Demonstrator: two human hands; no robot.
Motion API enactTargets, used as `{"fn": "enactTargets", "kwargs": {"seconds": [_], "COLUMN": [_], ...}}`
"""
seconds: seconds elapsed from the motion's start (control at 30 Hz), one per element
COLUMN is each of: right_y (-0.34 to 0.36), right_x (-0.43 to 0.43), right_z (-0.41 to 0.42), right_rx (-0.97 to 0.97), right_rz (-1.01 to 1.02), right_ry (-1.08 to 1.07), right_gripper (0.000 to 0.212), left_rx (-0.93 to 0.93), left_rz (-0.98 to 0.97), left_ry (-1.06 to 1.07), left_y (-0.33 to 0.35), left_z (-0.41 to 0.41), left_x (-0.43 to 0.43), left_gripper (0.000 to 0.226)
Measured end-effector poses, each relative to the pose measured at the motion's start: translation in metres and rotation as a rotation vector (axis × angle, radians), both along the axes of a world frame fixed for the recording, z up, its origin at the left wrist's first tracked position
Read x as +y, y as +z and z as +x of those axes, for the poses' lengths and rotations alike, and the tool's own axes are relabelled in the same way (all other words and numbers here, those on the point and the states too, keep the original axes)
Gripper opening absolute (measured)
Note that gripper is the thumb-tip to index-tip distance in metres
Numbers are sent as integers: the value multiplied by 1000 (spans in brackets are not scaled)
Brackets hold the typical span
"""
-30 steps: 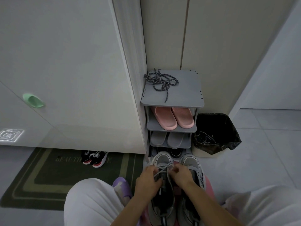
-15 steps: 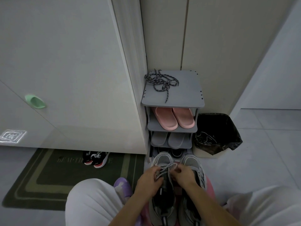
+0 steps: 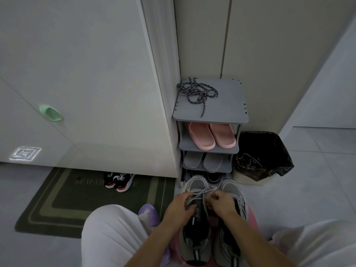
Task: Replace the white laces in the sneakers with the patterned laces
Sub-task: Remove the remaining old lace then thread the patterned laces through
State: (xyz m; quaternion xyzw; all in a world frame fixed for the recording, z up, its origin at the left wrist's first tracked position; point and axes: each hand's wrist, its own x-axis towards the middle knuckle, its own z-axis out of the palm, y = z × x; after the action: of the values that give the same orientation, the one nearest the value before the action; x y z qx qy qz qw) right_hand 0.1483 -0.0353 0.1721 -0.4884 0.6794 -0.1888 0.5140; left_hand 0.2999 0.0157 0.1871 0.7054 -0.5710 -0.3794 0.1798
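You're early in the job. At lower centre, the fingers of your left hand and right hand pinch the white lace of the grey mesh sneaker. The dark patterned rope laces lie untouched on the grey shoe rack at mid-frame. The second sneaker isn't started.

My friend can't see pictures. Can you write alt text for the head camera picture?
A left hand and a right hand pinch the white lace of a grey sneaker. Patterned laces lie on a shoe rack ahead.

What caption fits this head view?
Left hand and right hand pinch a sneaker's white lace; patterned laces lie on the shelf.
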Motion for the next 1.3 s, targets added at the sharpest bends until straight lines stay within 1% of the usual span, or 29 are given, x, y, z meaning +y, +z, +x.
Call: {"fn": "enactTargets", "kwargs": {"seconds": [0.07, 0.13, 0.17, 0.2, 0.27, 0.3, 0.37, 0.43, 0.5, 0.57, 0.63, 0.67, 0.7, 0.73, 0.8, 0.87, 0.93, 1.0, 1.03, 1.13, 1.23, 1.3], "right_y": [0, 5, 6, 6, 7, 5, 4, 2, 0, 1, 5, 6, 6, 5, 4, 8, 9, 6, 6, 10, 22, 26], "right_x": [0, 0, 0, 0, 0, 1, 3, 3, 2, 2, 1, 1, 0, -1, 1, 2, 0, 0, 0, -3, -13, -18], "right_z": [1, 2, 1, 0, -1, 0, 1, 1, 1, 2, 2, 2, 2, 2, 3, 3, 4, 5, 6, 2, -4, -7], "right_rx": [-110, -267, -306, -329, -292, -235, -102, 21, 85, -49, -228, -272, -272, -246, -98, 3, 79, 185, 187, 3, -109, -116], "right_rz": [30, 17, 8, 7, 23, 16, -8, -35, -53, -42, -26, -17, -8, -2, -5, -5, -22, -39, -31, -43, -63, -78], "right_ry": [-122, -317, -379, -394, -275, -176, -31, 15, 23, -126, -323, -378, -374, -314, -83, 70, 118, 159, 125, -69, -200, -250], "right_gripper": [21, 24, 24, 22, 11, 9, 14, 20, 16, 9, 13, 13, 13, 12, 11, 16, 26, 25, 21, 18, 13, 13], "left_rx": [12, 38, 48, 50, 48, 49, 46, 47, 58, 63, 72, 75, 77, 78, 72, 64, 65, 82, 88, 89, 99, 106], "left_rz": [5, 18, 29, 38, 43, 43, 40, 41, 39, 33, 32, 33, 33, 29, 21, 21, 26, 35, 36, 34, 37, 40], "left_ry": [16, 30, 34, 35, 40, 43, 44, 46, 51, 52, 53, 55, 58, 61, 62, 57, 53, 55, 55, 63, 62, 73], "left_y": [-1, -3, -4, -4, -6, -7, -8, -9, -11, -12, -14, -14, -15, -15, -15, -14, -11, -10, -10, -12, -15, -16], "left_z": [1, 3, 3, 3, 3, 4, 4, 5, 6, 7, 7, 7, 6, 6, 6, 5, 5, 4, 4, 6, 7, 6], "left_x": [1, 1, 2, 2, 1, 1, -1, -1, -1, 0, 0, 0, 0, 1, 1, 1, 1, 2, 2, 1, 0, 0], "left_gripper": [48, 50, 50, 49, 48, 47, 47, 47, 47, 46, 46, 46, 46, 46, 46, 46, 46, 47, 49, 46, 42, 44]}}
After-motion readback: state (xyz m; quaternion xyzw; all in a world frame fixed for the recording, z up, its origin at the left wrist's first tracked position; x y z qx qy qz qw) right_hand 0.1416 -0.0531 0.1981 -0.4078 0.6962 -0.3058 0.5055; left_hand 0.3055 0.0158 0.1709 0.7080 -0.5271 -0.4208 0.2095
